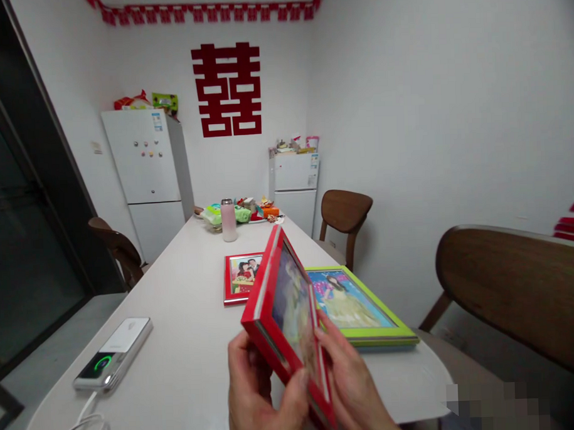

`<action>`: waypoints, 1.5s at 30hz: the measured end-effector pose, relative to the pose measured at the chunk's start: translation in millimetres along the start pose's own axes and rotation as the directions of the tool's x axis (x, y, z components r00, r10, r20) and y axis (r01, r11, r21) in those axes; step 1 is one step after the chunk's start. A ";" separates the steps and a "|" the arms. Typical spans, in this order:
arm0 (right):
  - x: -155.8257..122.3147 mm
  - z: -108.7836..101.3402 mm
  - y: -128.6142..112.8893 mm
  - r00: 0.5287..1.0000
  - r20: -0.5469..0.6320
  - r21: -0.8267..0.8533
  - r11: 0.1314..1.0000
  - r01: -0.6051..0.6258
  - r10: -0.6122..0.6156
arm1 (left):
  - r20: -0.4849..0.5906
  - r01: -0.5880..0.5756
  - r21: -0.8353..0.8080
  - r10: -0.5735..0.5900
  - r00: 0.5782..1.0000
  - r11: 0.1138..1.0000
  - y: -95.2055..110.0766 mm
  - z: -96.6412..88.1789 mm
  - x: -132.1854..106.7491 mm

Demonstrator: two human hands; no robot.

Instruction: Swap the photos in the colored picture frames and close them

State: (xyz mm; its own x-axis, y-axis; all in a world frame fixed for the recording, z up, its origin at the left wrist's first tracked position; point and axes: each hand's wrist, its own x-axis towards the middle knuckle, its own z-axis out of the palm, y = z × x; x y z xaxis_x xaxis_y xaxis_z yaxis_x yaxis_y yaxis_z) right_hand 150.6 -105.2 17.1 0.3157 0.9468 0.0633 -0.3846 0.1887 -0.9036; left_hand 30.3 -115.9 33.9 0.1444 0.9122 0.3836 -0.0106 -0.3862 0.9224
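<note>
I hold a red picture frame [283,309] tilted up above the near end of the white table [186,306], its glass turned to the right. My left hand [258,391] wraps its lower left edge, thumb on the front. My right hand [354,388] grips its lower right side, fingers curled on the glass. Just behind it a green picture frame [366,312] lies flat on a stack of frames at the table's right edge. A smaller red frame [239,276] with a couple's photo lies flat further back.
A white power bank [113,354] with a lit green ring and white cable lies at the near left. A pink bottle [229,220] and colourful clutter stand at the far end. Wooden chairs [515,288] flank the table; two white fridges [147,176] stand against the back wall.
</note>
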 end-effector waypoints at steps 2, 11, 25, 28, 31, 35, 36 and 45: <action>23.5 -29.2 -23.6 0.997 -0.078 -0.074 0.997 -0.017 0.011 | -0.001 0.034 -0.132 -0.034 0.999 0.991 6.5 11.9 16.4; 122.0 -146.9 -66.5 0.983 -0.150 -0.712 0.702 -0.031 -0.108 | 0.190 0.181 -0.183 -0.146 0.971 0.966 -44.8 82.2 52.3; 115.6 -132.6 -61.9 0.961 -0.094 -0.930 0.368 0.008 -0.258 | 0.247 -0.130 0.672 -0.055 0.968 0.729 -76.1 42.9 85.3; 79.4 -83.8 -55.2 0.900 0.209 -0.929 0.211 0.305 -0.383 | 0.207 -0.128 0.777 -0.059 0.977 0.616 -89.9 9.2 115.0; 44.5 -39.7 -30.1 0.825 0.496 -0.817 0.178 0.549 -0.271 | 0.239 -0.157 0.838 -0.092 0.967 0.523 -95.0 -17.1 126.4; 27.6 -18.3 11.3 0.817 0.550 -0.800 0.171 0.575 -0.175 | 0.284 -0.205 0.879 -0.127 0.950 0.431 -78.8 -38.1 102.1; 27.6 -19.0 19.9 0.834 0.527 -0.819 0.164 0.550 -0.163 | 0.289 -0.211 0.885 -0.135 0.948 0.414 -71.5 -42.3 90.0; 20.2 -34.3 45.2 0.912 0.384 -0.874 0.260 0.410 -0.146 | 0.505 -0.406 0.742 -0.047 0.862 0.533 -53.1 -56.2 -18.6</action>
State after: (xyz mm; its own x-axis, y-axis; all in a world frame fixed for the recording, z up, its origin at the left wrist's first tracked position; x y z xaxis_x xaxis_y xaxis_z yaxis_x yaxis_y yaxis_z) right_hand 169.4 -86.5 -36.9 0.0105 0.9359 0.3522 0.7879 0.2091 -0.5793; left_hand -27.5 -104.7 -19.6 0.6250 0.7348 0.2635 0.6701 -0.6782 0.3018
